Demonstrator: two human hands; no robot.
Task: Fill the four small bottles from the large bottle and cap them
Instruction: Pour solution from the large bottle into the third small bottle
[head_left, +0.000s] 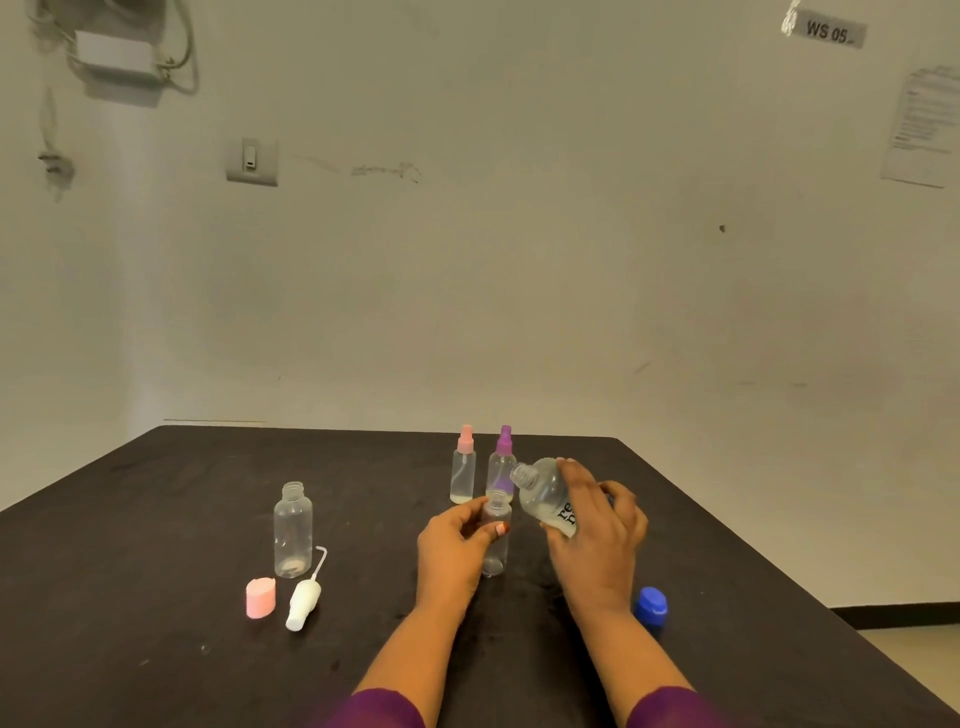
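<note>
Left hand pinches small open bottle upright; right hand wraps tilted large bottle; we align mouths, tip slowly, keep stream thin, stop below neck.

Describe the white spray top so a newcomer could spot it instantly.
On the dark table, find the uncapped clear bottle standing alone at the left. Right in front of it lies the white spray top, beside a pink cap; unlike that cap, it trails a thin tube.
</note>
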